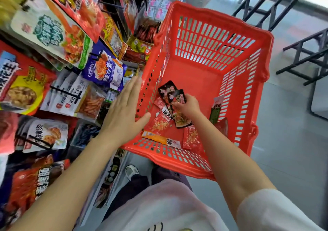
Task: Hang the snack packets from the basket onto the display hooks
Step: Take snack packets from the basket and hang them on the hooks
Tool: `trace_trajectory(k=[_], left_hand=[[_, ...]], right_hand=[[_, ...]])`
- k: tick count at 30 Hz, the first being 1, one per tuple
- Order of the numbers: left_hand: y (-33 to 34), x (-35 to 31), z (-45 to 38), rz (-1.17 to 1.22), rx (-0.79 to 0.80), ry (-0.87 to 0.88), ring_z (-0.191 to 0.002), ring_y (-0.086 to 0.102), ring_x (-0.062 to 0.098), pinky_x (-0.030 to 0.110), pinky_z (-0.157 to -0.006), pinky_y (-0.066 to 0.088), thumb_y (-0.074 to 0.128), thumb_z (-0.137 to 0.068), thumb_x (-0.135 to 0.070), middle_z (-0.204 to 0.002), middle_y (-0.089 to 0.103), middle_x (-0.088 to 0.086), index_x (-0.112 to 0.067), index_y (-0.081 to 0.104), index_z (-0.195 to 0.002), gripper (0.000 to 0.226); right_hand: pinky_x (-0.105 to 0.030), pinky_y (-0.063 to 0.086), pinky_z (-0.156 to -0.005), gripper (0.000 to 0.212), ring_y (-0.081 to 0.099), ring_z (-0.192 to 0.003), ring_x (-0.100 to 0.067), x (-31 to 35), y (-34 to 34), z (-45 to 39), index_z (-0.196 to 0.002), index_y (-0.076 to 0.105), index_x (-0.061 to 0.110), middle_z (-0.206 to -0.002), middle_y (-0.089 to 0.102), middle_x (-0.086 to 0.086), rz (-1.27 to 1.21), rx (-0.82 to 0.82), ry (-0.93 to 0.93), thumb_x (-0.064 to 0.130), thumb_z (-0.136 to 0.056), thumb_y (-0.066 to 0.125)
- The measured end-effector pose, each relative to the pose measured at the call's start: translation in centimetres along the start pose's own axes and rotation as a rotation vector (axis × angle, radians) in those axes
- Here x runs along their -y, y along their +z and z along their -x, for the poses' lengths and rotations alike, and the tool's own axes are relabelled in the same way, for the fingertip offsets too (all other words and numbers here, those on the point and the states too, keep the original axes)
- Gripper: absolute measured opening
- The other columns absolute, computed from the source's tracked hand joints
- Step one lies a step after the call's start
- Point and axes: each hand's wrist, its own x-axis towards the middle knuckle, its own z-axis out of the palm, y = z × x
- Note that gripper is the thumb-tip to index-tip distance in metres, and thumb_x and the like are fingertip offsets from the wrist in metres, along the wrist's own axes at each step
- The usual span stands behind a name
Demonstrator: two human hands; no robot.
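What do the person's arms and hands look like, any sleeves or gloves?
Both forearms are bare. The left hand and right hand wear no gloves, and no rings or watch show. A pale whitish sleeve covers the right upper arm; the left arm shows no sleeve in view.

1. You have one basket (209,57).
2. Two black packets (171,90) sit in it.
3. Roughly six other packets (160,122) lie there too; overlap blurs the count.
4. Two hands (124,110) show.
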Motion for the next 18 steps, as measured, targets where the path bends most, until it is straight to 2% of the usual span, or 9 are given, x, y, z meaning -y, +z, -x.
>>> trace_trajectory(k=[1,2,3,5,8,10,13,16,18], left_hand=[[0.2,0.1,0.2,0.033,0.000,-0.020,-0.151,-0.011,0.002,0.042,-0.125,0.007,0.055,-0.098,-0.045,-0.166,-0.020,-0.015,-0.034,-0.019,-0.158,0.096],[0.3,0.2,0.4,0.064,0.008,-0.043,-0.149,-0.013,-0.001,0.041,-0.125,0.007,0.055,-0.098,-0.045,-0.166,-0.019,-0.015,-0.034,-0.021,-0.157,0.097],[0.4,0.2,0.5,0.088,0.018,-0.061,-0.146,-0.013,-0.004,0.041,-0.125,0.007,0.056,-0.098,-0.045,-0.167,-0.017,-0.015,-0.035,-0.021,-0.156,0.097],[0.4,0.3,0.6,0.106,0.025,-0.071,-0.142,-0.013,-0.007,0.040,-0.125,0.007,0.055,-0.099,-0.044,-0.166,-0.013,-0.016,-0.036,-0.021,-0.156,0.096],[0.3,0.2,0.6,0.114,0.015,-0.067,-0.141,-0.010,-0.008,0.041,-0.125,0.008,0.055,-0.099,-0.042,-0.166,-0.010,-0.018,-0.040,-0.021,-0.155,0.094],[0.2,0.1,0.7,0.115,0.003,-0.053,-0.144,-0.008,-0.007,0.042,-0.124,0.009,0.055,-0.099,-0.039,-0.167,-0.008,-0.018,-0.044,-0.020,-0.155,0.094],[0.1,-0.1,0.7,0.115,0.006,-0.051,-0.153,-0.001,0.004,0.045,-0.125,0.013,0.056,-0.099,-0.037,-0.168,-0.005,-0.015,-0.045,-0.016,-0.155,0.092],[0.0,-0.2,0.6,0.118,0.006,-0.060,-0.153,-0.001,0.004,0.044,-0.124,0.013,0.056,-0.099,-0.036,-0.168,-0.004,-0.015,-0.046,-0.016,-0.155,0.092],[0.1,-0.2,0.6,0.122,0.004,-0.053,-0.148,-0.003,-0.003,0.043,-0.123,0.014,0.056,-0.099,-0.035,-0.168,-0.003,-0.015,-0.045,-0.014,-0.156,0.091]], right_hand=[[-0.046,0.039,-0.109,0.073,0.039,-0.139,-0.033,0.2,0.4,0.1,-0.146,0.045,0.009,-0.152,0.037,-0.019,0.116,0.002,0.013,0.041,-0.087,0.076],[-0.050,0.031,-0.115,0.084,0.027,-0.145,-0.035,0.3,0.9,0.3,-0.149,0.039,0.010,-0.157,0.028,-0.020,0.212,0.004,0.009,0.046,-0.084,0.078],[-0.050,0.030,-0.116,0.092,0.025,-0.146,-0.036,0.4,1.3,0.3,-0.150,0.035,0.008,-0.157,0.026,-0.020,0.272,0.013,-0.007,0.047,-0.080,0.081],[-0.045,0.038,-0.110,0.095,0.037,-0.139,-0.036,0.5,1.8,0.1,-0.146,0.033,0.004,-0.151,0.039,-0.020,0.262,0.061,-0.001,0.042,-0.077,0.086],[-0.036,0.048,-0.088,0.078,0.056,-0.117,-0.029,0.8,1.7,0.3,-0.133,0.043,0.001,-0.137,0.056,-0.016,0.043,0.123,0.061,0.028,-0.077,0.088],[-0.029,0.047,-0.074,0.057,0.058,-0.095,-0.021,0.7,1.5,0.3,-0.120,0.056,0.004,-0.119,0.066,-0.010,-0.036,0.153,0.087,0.024,-0.077,0.088],[-0.021,0.046,-0.055,0.039,0.062,-0.077,-0.017,0.4,1.1,-0.2,-0.110,0.061,0.008,-0.100,0.067,-0.004,-0.172,0.194,0.074,0.015,-0.080,0.086],[-0.016,0.047,-0.048,0.033,0.063,-0.069,-0.012,0.2,0.0,-0.7,-0.107,0.060,0.011,-0.101,0.070,-0.004,-0.348,0.125,0.044,0.007,-0.082,0.081],[-0.014,0.049,-0.051,0.029,0.065,-0.073,-0.009,0.5,-0.7,-1.2,-0.107,0.062,0.013,-0.098,0.070,-0.001,-0.459,0.070,0.013,0.007,-0.085,0.079]])
